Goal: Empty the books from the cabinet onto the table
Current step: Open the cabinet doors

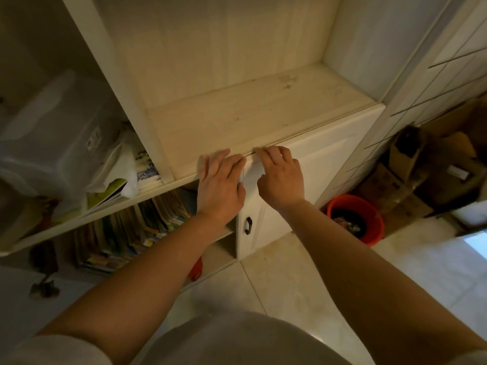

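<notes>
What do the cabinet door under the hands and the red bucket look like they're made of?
Cabinet door: likely painted or laminated wood board, smooth white satin surface with a routed panel and a dark handle. Bucket: probably plastic, uniform orange-red with a thin moulded rim.

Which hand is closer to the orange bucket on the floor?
Right. The right hand rests on the cabinet door's top edge, up-left of the bucket; the left hand lies farther left.
</notes>
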